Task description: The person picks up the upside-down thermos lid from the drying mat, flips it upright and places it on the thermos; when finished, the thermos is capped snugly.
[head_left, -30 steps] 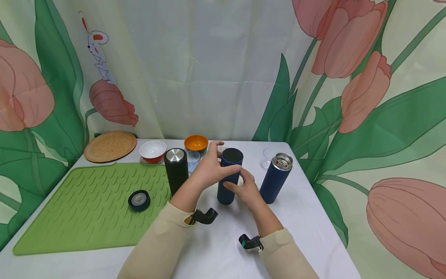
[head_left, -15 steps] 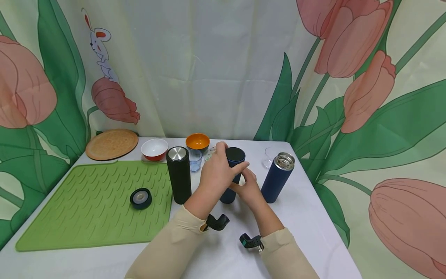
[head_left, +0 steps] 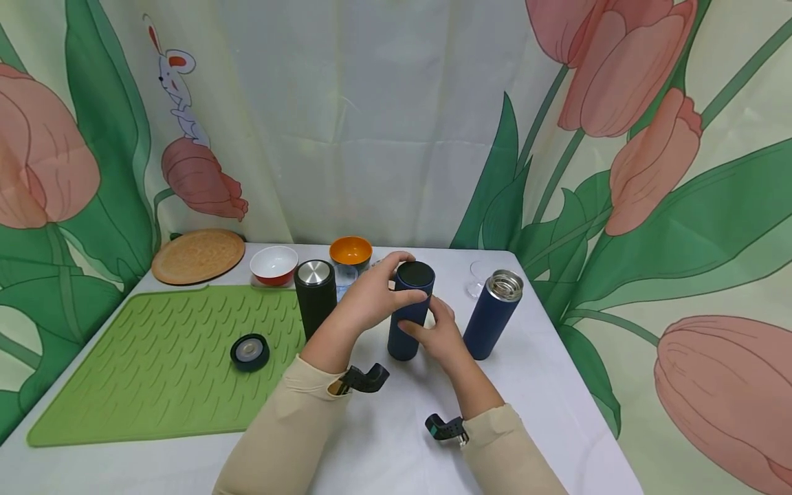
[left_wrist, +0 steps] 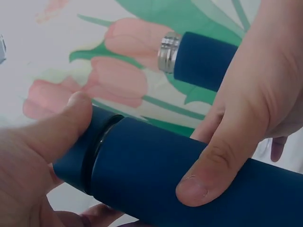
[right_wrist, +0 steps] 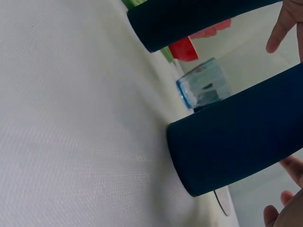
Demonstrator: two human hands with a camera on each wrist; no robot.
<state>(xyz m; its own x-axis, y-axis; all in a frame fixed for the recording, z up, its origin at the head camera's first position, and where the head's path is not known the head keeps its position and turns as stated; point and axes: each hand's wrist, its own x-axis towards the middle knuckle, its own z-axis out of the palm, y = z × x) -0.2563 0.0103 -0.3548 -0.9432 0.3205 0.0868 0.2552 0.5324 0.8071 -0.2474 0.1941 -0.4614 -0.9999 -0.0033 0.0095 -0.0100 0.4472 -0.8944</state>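
A dark blue thermos [head_left: 401,340] stands upright on the white table between both hands. My left hand [head_left: 375,297] holds its dark lid [left_wrist: 78,151] between thumb and fingers. A thin dark gap with a bright line shows between lid and body in the left wrist view. Lower down, my right hand [head_left: 438,335] grips the thermos body, thumb [left_wrist: 203,182] across its front. Right of it stands a second blue thermos [head_left: 491,317], its steel mouth uncovered. A black thermos [head_left: 314,299] with a silver top is to the left, partly behind my left forearm.
A round dark lid [head_left: 250,353] lies on the green mat [head_left: 155,371] at left. Along the back are a round wooden board [head_left: 198,258], a white-and-red bowl [head_left: 273,265], an orange bowl [head_left: 350,251], a blue-tinted glass [right_wrist: 204,85] and a clear glass [head_left: 475,278].
My left hand swung rightward round the lid, then turned back left, its wrist moving with it. The right hand stayed on the thermos body, which remains standing in place.
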